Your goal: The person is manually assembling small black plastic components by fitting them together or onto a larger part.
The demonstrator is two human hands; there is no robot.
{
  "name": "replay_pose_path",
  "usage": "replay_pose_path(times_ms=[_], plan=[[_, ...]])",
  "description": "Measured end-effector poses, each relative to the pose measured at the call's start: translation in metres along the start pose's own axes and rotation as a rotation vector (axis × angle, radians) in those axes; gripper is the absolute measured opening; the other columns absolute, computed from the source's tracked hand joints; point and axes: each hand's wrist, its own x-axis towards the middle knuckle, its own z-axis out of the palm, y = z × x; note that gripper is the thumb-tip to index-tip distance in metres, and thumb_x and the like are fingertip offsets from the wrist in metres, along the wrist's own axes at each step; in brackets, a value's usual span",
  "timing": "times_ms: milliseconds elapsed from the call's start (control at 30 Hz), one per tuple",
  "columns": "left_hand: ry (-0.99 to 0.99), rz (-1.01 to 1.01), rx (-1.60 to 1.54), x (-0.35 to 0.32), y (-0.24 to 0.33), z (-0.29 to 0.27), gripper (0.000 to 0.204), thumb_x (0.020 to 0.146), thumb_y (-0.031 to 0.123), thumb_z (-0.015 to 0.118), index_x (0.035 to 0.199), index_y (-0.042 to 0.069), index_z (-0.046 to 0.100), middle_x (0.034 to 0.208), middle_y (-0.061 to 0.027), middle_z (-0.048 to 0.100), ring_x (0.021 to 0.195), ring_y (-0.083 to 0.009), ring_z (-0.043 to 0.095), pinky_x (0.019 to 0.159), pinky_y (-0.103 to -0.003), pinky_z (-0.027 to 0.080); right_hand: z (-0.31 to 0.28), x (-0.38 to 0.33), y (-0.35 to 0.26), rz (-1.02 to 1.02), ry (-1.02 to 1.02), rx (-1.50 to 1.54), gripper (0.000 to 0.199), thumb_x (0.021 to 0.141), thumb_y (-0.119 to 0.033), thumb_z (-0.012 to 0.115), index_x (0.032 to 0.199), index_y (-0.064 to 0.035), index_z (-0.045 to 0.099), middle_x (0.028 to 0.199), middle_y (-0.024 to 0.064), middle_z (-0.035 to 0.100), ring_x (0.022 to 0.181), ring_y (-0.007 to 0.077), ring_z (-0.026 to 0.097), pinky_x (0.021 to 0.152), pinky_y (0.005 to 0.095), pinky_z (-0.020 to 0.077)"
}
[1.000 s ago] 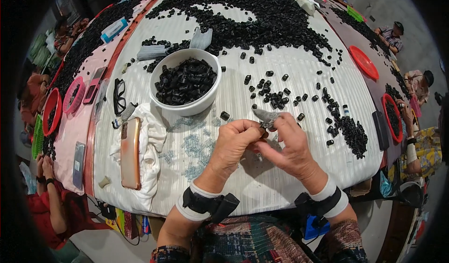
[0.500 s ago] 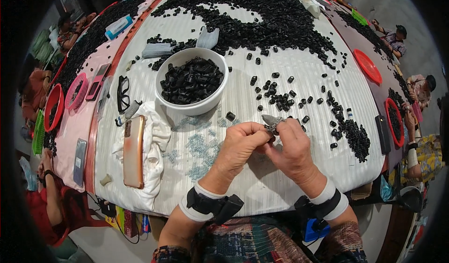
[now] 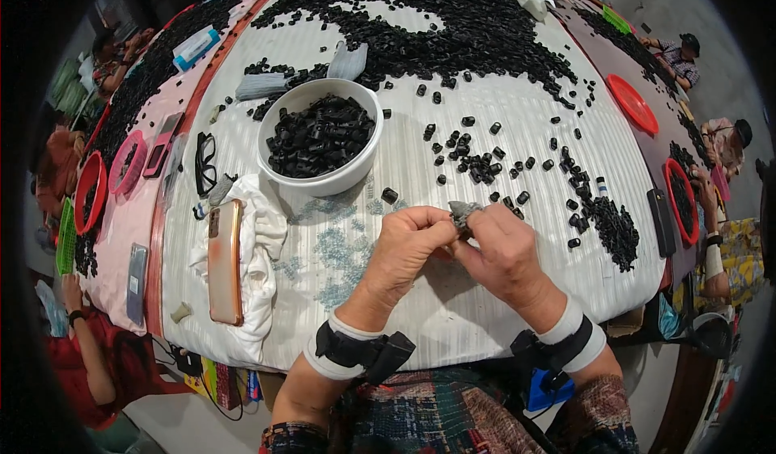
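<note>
Grey cloth [image 3: 463,210], seemingly, in hands [image 3: 408,248] [image 3: 508,248]; bowl rim [image 3: 315,182] apart.

Just right of the middle of the frame we see a small piece of grey cloth-like material [image 3: 463,210], matt and bunched up. It is pinched between the left hand [image 3: 408,248] and the right hand [image 3: 508,252], its crumpled top poking above the fingertips; they hide its lower part, so we cannot tell its full shape

White-covered table [image 3: 453,333], loose black pieces [image 3: 485,42], white bowl [image 3: 331,186], eyeglasses [image 3: 200,163], crumpled cloth [image 3: 259,252]
</note>
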Motion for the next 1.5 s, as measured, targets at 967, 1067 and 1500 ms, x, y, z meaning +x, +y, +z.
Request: replay_pose_path(times_ms=[967, 1067, 1500], plan=[[-0.082, -0.100, -0.073, 0.001, 0.004, 0.001, 0.019, 0.087, 0.017, 0.062, 0.097, 0.001, 0.061, 0.083, -0.0060, 0.064, 0.068, -0.0130, 0.063, 0.055, -0.022, 0.051, -0.033, 0.015, 0.011, 0.379, -0.133, 0.567, 0.025, 0.076, 0.004, 0.056, 0.100, 0.0002, 0.059, 0.077, 0.0065, 0.053, 0.062, 0.0106, 0.052, 0.055, 0.0233, 0.0422], [-0.030, -0.086, -0.117, 0.003, 0.003, -0.004, 0.020, 0.088, 0.020, 0.061, 0.095, 0.002, 0.061, 0.086, -0.0068, 0.064, 0.070, -0.0132, 0.064, 0.055, -0.023, 0.051, -0.032, 0.028, 0.012, 0.384, -0.150, 0.541, 0.026, 0.075, 0.004, 0.056, 0.101, 0.0002, 0.059, 0.078, 0.0068, 0.054, 0.063, 0.0112, 0.053, 0.055, 0.0237, 0.0426], [-0.032, -0.052, -0.089, 0.003, -0.005, -0.005, 0.016, 0.086, 0.020, 0.063, 0.089, 0.004, 0.061, 0.084, -0.0061, 0.064, 0.071, -0.0124, 0.063, 0.056, -0.024, 0.051, 0.008, 0.115, -0.017, 0.211, -0.066, 0.679, 0.023, 0.084, -0.002, 0.057, 0.105, 0.0041, 0.051, 0.094, 0.0105, 0.061, 0.082, 0.0124, 0.062, 0.065, 0.0240, 0.0502]])
